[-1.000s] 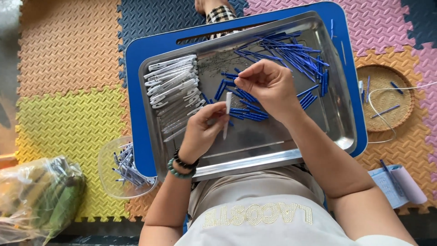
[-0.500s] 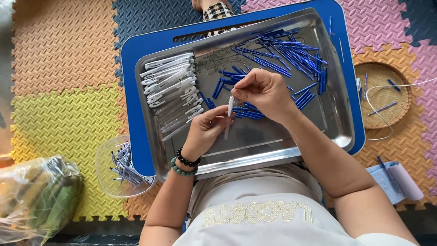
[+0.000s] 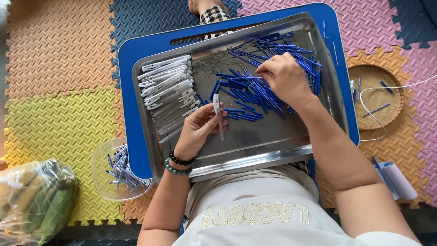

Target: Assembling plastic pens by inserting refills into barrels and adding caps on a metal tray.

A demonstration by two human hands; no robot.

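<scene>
1. Clear pen barrel is pinched upright in the left hand, over the steel tray.
2. Right hand has left the barrel; its fingers now close on the blue refills, fetching another.

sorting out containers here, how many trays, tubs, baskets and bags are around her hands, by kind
metal tray: 1
blue tray under it: 1
clear plastic tub of finished pens: 1
woven basket: 1
plastic bag: 1
total: 5
The left hand holds a white pen barrel; the right hand is on the blue refills.
</scene>
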